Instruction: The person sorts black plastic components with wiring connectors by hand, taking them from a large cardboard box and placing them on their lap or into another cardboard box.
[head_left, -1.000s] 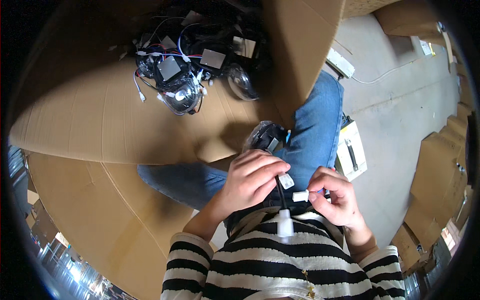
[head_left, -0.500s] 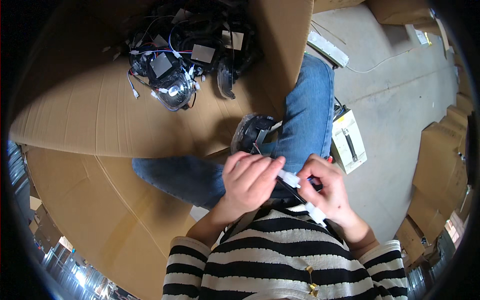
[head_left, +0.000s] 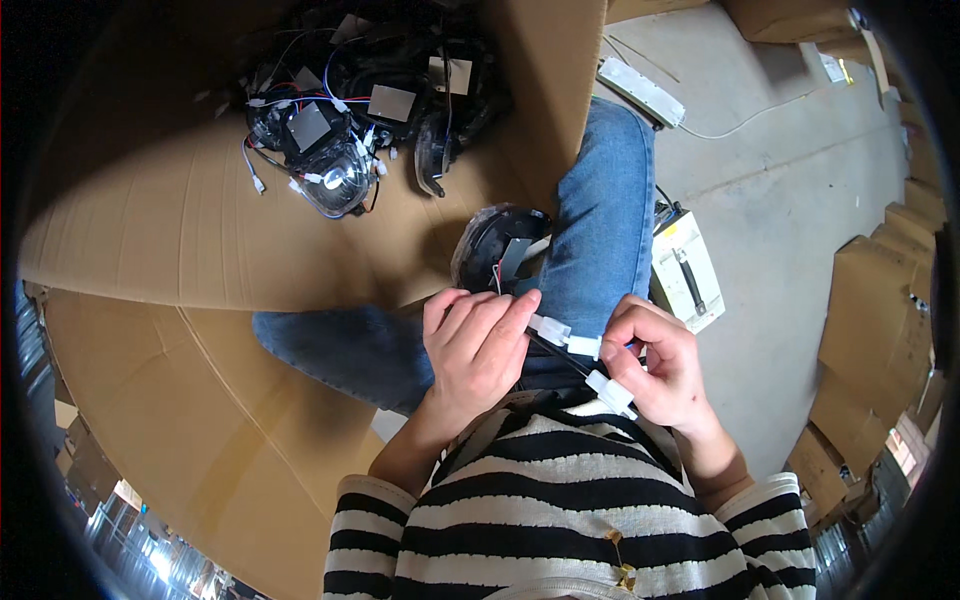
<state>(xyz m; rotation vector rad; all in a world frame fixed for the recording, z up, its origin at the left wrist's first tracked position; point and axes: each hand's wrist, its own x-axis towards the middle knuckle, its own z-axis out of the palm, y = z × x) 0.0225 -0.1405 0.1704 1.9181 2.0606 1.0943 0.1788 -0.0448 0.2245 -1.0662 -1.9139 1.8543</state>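
My left hand [head_left: 472,345] is closed around a white plastic connector [head_left: 551,331], which sticks out past the fingertips with dark wire. My right hand [head_left: 652,362] pinches another white connector [head_left: 584,346], its end close against the first; whether they are joined I cannot tell. Below them, a third white connector [head_left: 610,393] hangs on a black cable [head_left: 558,351] running out from under my left hand. Just beyond my left hand lies a lamp unit [head_left: 490,245] with a black housing, clear rim, grey metal plate and thin wires, beside my leg.
A big cardboard box [head_left: 200,220] stands open ahead, with several lamp units [head_left: 335,180] and loose wires inside. Right of my leg [head_left: 605,200] are a white case with a black handle [head_left: 688,275] and a long white power strip [head_left: 642,92]. Cartons [head_left: 870,320] line the far right.
My right hand has drawn slightly away from the left, and a white connector now shows at its fingertips, end to end with the left hand's one. The view has shifted a little.
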